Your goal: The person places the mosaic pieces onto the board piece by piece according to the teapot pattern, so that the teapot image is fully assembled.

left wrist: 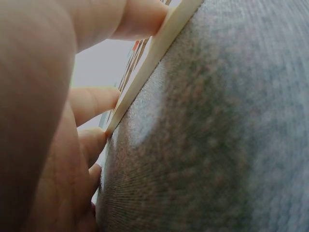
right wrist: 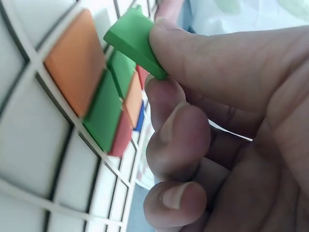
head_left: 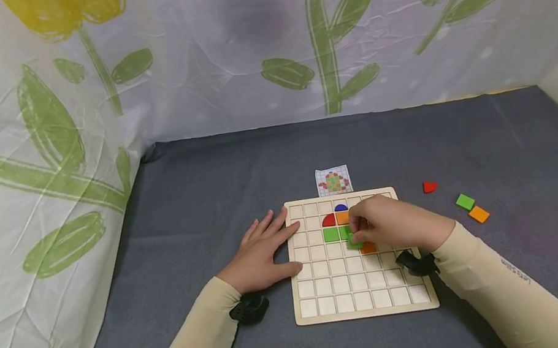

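My right hand (head_left: pixel 396 222) pinches a green square tile (right wrist: pixel 133 41) between thumb and index finger, tilted above the wooden grid board (head_left: pixel 365 313). Its other fingers are curled in toward the palm. On the board, around that hand, lie a blue half-round piece (head_left: pixel 340 207), a red quarter-round piece (head_left: pixel 328 220), an orange tile (head_left: pixel 343 218), a green tile (head_left: pixel 331 235) and a lower orange tile (head_left: pixel 367 249). My left hand (head_left: pixel 262 256) is spread flat at the board's left side, with thumb and fingertips touching its edge (left wrist: pixel 145 72).
A small printed pattern card (head_left: pixel 333 181) lies just behind the board. To the right on the grey cloth (head_left: pixel 533 216) are a red piece (head_left: pixel 429 186), a loose green tile (head_left: pixel 465 202) and a loose orange tile (head_left: pixel 479 214). Flower-printed curtains (head_left: pixel 213 55) hang around the table.
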`<state>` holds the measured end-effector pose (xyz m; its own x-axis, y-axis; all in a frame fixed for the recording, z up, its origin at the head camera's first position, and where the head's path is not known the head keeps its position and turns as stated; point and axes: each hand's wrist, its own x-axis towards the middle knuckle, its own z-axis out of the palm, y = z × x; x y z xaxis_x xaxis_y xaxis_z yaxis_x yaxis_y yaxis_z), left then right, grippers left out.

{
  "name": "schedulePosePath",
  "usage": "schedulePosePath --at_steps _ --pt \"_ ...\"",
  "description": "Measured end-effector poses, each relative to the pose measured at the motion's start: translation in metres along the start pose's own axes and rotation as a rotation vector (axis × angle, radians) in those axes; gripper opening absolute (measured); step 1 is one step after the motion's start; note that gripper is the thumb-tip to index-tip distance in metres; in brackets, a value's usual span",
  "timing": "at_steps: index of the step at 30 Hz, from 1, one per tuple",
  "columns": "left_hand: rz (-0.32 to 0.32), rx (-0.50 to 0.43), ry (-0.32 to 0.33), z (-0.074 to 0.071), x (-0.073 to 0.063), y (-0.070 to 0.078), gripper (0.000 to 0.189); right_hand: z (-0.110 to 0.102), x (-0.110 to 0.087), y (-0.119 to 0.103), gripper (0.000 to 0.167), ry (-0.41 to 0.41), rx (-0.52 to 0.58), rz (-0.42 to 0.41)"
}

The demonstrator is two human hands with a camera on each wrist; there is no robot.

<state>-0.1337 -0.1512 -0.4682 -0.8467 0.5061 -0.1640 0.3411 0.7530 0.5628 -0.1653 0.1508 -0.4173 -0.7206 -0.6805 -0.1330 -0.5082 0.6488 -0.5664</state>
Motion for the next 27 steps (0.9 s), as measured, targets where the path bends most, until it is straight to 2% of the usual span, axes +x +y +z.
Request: schedulePosePath --at_steps 11,27 --pt "0.000 0.002 -0.003 0.000 0.001 -0.001 0.081 0.015 0.005 0.002 0.019 0.000 0.001 -0.043" --pt "0.002 -0.002 -0.004 0.002 0.001 -0.002 0.080 0.019 0.004 0.005 0.018 0.060 -0.046 -0.082"
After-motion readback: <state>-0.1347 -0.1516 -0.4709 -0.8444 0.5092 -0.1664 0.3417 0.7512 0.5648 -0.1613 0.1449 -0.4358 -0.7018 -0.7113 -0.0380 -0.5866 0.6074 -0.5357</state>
